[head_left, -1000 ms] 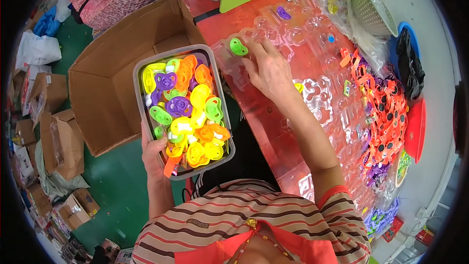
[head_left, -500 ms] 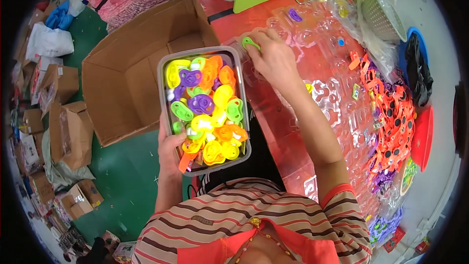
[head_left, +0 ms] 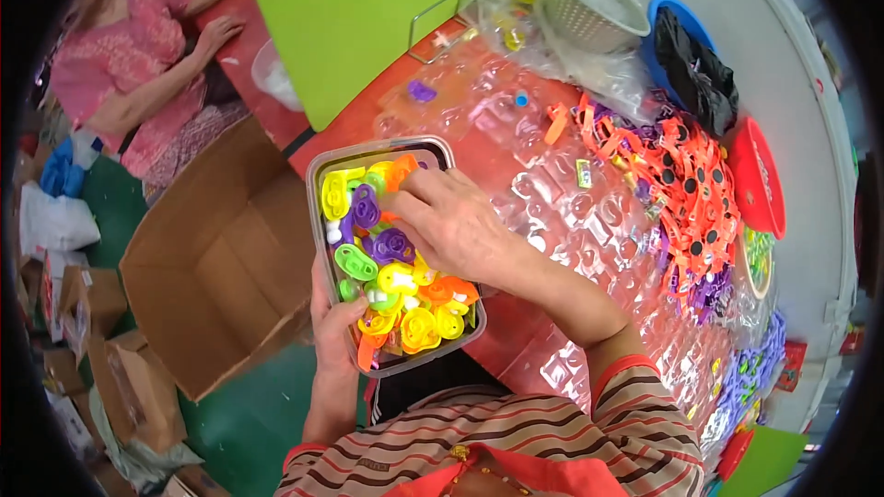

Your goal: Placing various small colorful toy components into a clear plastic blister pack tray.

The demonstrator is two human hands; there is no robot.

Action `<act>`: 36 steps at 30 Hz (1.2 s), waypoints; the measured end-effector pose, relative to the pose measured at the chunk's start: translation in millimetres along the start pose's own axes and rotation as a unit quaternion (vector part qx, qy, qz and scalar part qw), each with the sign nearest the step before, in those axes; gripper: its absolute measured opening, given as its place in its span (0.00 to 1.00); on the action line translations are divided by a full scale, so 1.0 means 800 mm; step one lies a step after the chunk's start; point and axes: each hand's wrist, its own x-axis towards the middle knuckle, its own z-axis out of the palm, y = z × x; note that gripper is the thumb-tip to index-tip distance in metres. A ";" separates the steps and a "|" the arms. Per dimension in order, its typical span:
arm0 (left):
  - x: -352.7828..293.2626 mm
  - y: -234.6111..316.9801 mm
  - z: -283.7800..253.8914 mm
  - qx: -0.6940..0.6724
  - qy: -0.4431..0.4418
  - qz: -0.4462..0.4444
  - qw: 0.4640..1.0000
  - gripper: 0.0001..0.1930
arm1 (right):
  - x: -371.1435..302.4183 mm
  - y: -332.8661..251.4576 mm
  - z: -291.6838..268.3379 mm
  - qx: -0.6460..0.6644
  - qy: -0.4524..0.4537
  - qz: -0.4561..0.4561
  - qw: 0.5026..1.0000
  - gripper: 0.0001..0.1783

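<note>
My left hand (head_left: pixel 335 317) is closed on the lower left side of a clear plastic tub (head_left: pixel 478 331), thumb over the rim. Heaped inside are toy pacifiers (head_left: pixel 390 246) in yellow, green, purple and orange. My right hand (head_left: pixel 453 221) reaches over the tub's right rim with fingers bent down among them. Orange pieces show beside its fingertips, but what the fingers grip is hidden. To the right, clear moulded plastic trays (head_left: pixel 603 221) cover much of the red table (head_left: pixel 343 136). A purple pacifier (head_left: pixel 422 91) lies on the trays' far part.
An open cardboard box (head_left: pixel 198 267) stands left of the tub. A green board (head_left: pixel 359 28) rises beyond. At right are a pile of orange straps (head_left: pixel 695 189), a red basin (head_left: pixel 760 179) and a grey colander (head_left: pixel 594 5). Another person's hand (head_left: pixel 219 35) rests on the table at far left.
My right hand held a green pacifier over the table's clear trays; it has moved left into the tub. Where that pacifier went is unclear. The view has turned rightward.
</note>
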 end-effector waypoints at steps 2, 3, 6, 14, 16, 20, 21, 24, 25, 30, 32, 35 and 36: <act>0.017 -0.006 0.005 0.004 -0.023 -0.008 1.000 0.43 | 0.000 0.014 -0.010 0.056 0.034 0.014 0.998 0.13; 0.024 -0.008 0.008 0.004 -0.032 -0.012 0.999 0.43 | 0.002 0.022 -0.015 0.096 0.064 0.018 0.993 0.13; 0.038 -0.010 0.015 0.011 -0.041 -0.024 0.999 0.44 | 0.001 0.062 -0.043 0.177 0.086 0.127 0.972 0.11; 0.049 -0.013 0.023 -0.004 -0.037 -0.073 0.997 0.46 | 0.018 0.280 -0.068 0.133 0.155 0.283 0.937 0.12; 0.046 -0.009 0.014 -0.009 -0.027 -0.071 0.997 0.46 | 0.035 0.310 -0.054 0.103 0.134 0.276 0.946 0.13; 0.045 -0.004 0.006 -0.005 -0.007 -0.065 0.998 0.47 | 0.065 0.343 -0.032 0.024 0.135 0.269 0.953 0.14; 0.046 -0.004 0.003 -0.002 -0.002 -0.063 0.998 0.47 | 0.073 0.351 -0.032 0.023 0.136 0.270 0.953 0.14; 0.042 0.000 0.002 0.003 0.017 -0.065 0.998 0.46 | 0.089 0.370 -0.032 0.009 0.117 0.276 0.954 0.14; 0.040 0.001 -0.007 0.017 0.026 -0.058 0.998 0.46 | 0.094 0.372 -0.035 0.027 0.115 0.259 0.958 0.14; 0.034 0.004 -0.027 0.004 0.050 -0.044 0.998 0.49 | 0.078 0.362 -0.038 -0.017 0.035 0.232 0.972 0.14; 0.035 0.005 -0.027 0.010 0.054 -0.055 0.997 0.49 | 0.064 0.359 -0.041 -0.009 0.041 0.267 0.963 0.13; 0.036 0.004 -0.035 0.013 0.031 -0.058 0.998 0.47 | 0.040 0.358 -0.052 0.012 0.034 0.291 0.956 0.13; 0.036 0.005 -0.033 0.012 0.031 -0.062 0.998 0.47 | 0.032 0.358 -0.057 0.024 0.020 0.281 0.959 0.13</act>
